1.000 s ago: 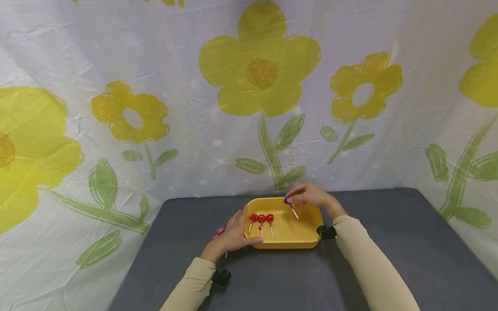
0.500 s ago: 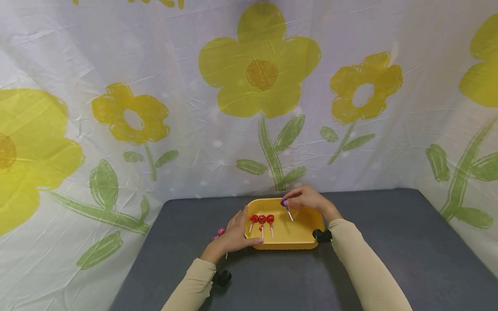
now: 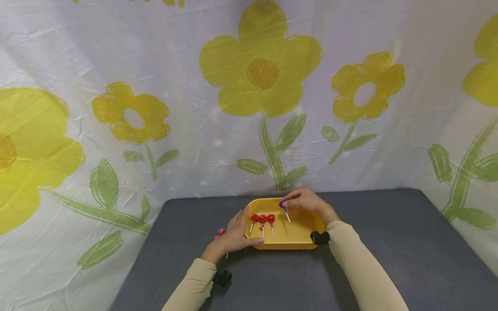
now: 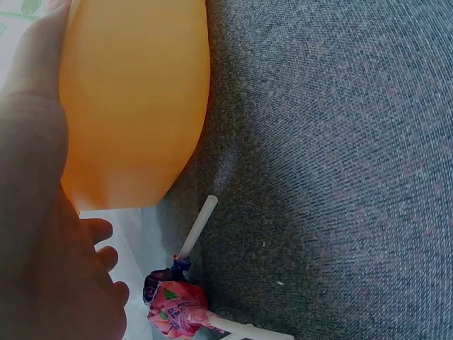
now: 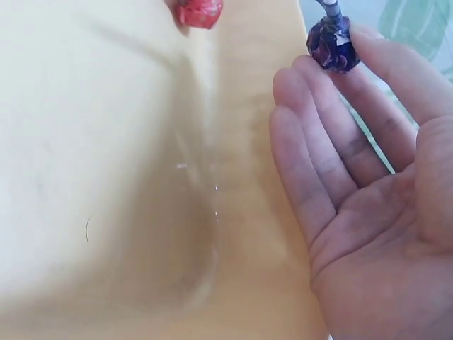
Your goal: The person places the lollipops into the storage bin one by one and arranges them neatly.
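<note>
The right hand (image 3: 307, 201) pinched a purple lollipop (image 3: 282, 203) by its wrapped head, between thumb and forefinger; its other fingers reached out loosely beneath, not closed on anything. That lollipop hung over the yellow tray (image 3: 288, 246), close to the middle of the tray's far edge, with its white stick slanting down toward the near edge. Whether the stick's tip touched the tray's floor could not be told.

The left hand (image 3: 232, 235) lay against the left end of the tray, its thumb spread away from the fingers: the thumb was at the near left corner and the fingers ran along the left edge.

Inside the tray, toward that left edge, a left red lollipop (image 3: 254, 218), a middle red lollipop (image 3: 262, 219) and a right red lollipop (image 3: 271, 218) lay in a row, heads level and sticks pointing to the near edge.

The tray stood on a dark grey table (image 3: 272, 280), nearer its far edge than its near one. Beyond the tray's left edge, partly hidden by the left hand in the head view, a pink lollipop (image 4: 177, 309) lay on the table, its head touching a dark lollipop (image 4: 156, 285).
</note>
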The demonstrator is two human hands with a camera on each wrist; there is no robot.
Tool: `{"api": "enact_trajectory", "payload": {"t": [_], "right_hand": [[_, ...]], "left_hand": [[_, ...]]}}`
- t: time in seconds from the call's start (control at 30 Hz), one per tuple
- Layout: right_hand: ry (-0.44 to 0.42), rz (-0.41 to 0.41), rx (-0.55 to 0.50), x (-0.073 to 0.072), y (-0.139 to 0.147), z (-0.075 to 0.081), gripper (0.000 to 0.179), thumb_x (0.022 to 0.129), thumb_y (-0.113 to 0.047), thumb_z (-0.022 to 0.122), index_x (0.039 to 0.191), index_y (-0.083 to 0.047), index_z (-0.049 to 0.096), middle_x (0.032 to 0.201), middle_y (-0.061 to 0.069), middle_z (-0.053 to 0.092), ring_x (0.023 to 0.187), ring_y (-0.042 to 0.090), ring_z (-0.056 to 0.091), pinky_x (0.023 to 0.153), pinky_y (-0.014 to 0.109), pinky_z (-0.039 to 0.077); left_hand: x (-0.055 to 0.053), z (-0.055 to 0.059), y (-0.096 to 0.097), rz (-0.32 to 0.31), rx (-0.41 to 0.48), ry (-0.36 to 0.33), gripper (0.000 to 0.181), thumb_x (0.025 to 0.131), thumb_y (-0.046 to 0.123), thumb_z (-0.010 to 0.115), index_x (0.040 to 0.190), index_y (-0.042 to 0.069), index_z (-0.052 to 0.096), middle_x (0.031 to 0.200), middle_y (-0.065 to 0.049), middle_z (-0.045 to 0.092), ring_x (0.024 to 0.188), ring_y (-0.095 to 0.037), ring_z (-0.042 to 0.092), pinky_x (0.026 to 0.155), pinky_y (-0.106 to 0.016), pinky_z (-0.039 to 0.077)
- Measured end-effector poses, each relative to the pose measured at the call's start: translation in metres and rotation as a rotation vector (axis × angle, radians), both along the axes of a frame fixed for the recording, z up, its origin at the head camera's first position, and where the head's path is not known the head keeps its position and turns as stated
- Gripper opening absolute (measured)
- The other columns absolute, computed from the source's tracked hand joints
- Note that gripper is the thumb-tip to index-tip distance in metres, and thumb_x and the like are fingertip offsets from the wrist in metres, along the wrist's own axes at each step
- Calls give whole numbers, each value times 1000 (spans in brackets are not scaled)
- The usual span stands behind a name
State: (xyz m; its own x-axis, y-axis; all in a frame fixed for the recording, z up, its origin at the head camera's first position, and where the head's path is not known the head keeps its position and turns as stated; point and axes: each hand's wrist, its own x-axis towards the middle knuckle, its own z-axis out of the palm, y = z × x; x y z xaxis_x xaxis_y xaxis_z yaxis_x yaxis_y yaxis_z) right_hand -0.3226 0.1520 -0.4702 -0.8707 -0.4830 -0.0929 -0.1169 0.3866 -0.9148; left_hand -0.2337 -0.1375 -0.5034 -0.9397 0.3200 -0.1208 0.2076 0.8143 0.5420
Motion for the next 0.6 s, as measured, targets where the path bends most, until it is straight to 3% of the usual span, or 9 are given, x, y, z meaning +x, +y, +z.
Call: {"api": "enact_trajectory", "payload": {"t": [0.13, 0.4, 0.6], "right_hand": [[-13, 0, -7, -1, -1, -3, 32, 91, -22, 72, 114, 0, 73, 93, 10, 78, 95, 44, 70, 84, 52, 58], [17, 75, 10, -2, 0, -6, 29, 91, -23, 71, 110, -1, 75, 96, 7, 79, 87, 27, 75, 79, 38, 61], [14, 70, 64, 1, -4, -5, 26, 90, -22, 72, 108, -4, 76, 95, 10, 78, 87, 30, 74, 78, 40, 60]], "left_hand": [[-1, -1, 0, 5, -6, -2, 126, 76, 68, 71, 160, 12, -5, 166, -18, 16, 153, -40, 13, 122, -62, 15], [1, 0, 1, 6, -16, -14, 126, 77, 68, 71, 160, 13, -7, 166, -17, 14, 154, -40, 11, 123, -62, 13], [1, 1, 1, 6, -11, -5, 125, 78, 65, 72, 160, 11, -5, 166, -19, 16, 154, -40, 12, 123, -62, 14]]}}
